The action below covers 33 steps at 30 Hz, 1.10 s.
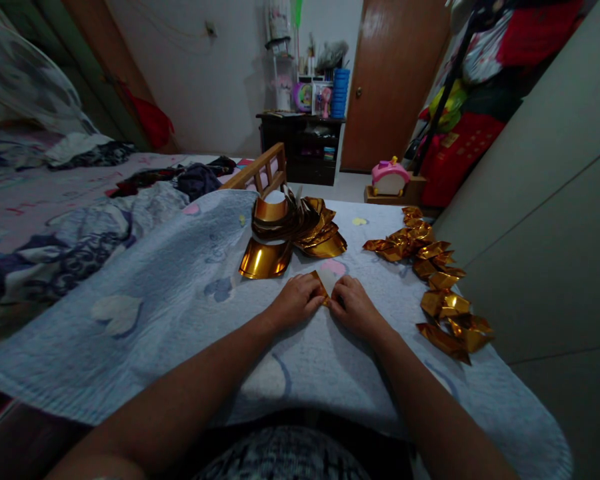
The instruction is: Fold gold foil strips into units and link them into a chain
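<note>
Between my hands is a sheet of gold foil paper, partly folded, its pale back facing up. My left hand grips its left side, and my right hand pinches its lower right edge. Both hands are closed, with the thumbs near each other at the paper's lower end. Beyond my left hand lies a curled stack of gold foil sheets, shiny side showing. Over to the right, folded gold foil pieces sit in a long loose pile.
A blue quilted cloth covers the table. On the left is a bed with rumpled clothes and a wooden rail. A pale cabinet stands close on the right. A pink toy sits past the far edge.
</note>
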Each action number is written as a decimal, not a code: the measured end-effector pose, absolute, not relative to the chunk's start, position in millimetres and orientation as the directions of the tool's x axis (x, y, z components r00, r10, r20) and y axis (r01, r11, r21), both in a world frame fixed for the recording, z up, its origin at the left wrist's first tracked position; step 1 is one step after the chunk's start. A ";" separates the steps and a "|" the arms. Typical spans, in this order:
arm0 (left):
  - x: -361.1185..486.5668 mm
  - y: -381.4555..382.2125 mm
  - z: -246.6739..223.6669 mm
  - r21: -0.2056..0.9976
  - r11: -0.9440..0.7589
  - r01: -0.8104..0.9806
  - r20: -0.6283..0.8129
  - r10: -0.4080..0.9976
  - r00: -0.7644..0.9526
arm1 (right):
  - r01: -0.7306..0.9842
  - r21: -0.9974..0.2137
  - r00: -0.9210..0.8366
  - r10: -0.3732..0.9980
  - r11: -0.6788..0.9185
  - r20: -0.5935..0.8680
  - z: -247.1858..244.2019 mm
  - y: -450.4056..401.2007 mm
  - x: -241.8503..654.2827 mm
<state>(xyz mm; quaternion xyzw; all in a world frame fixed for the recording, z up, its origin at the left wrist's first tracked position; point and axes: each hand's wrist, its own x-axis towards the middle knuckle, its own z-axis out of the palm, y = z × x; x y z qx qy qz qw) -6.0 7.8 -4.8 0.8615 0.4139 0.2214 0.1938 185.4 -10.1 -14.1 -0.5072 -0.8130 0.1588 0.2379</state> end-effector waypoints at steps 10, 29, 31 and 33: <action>-6.7 8.5 -4.1 0.521 -0.581 0.625 0.217 0.799 0.562 | 0.742 -0.497 -0.384 0.893 0.450 0.235 -15.7 -9.5 186.9; -5.4 8.2 -6.6 0.466 -0.584 0.664 0.194 0.800 0.568 | 0.742 -0.475 -0.398 0.881 0.473 0.256 -14.9 -11.0 187.6; -5.5 8.0 -6.8 0.465 -0.580 0.669 0.196 0.804 0.561 | 0.744 -0.469 -0.400 0.880 0.475 0.257 -16.1 -10.7 187.6; -5.3 7.9 -6.6 0.465 -0.574 0.674 0.194 0.809 0.555 | 0.745 -0.465 -0.399 0.878 0.478 0.262 -17.4 -10.4 187.5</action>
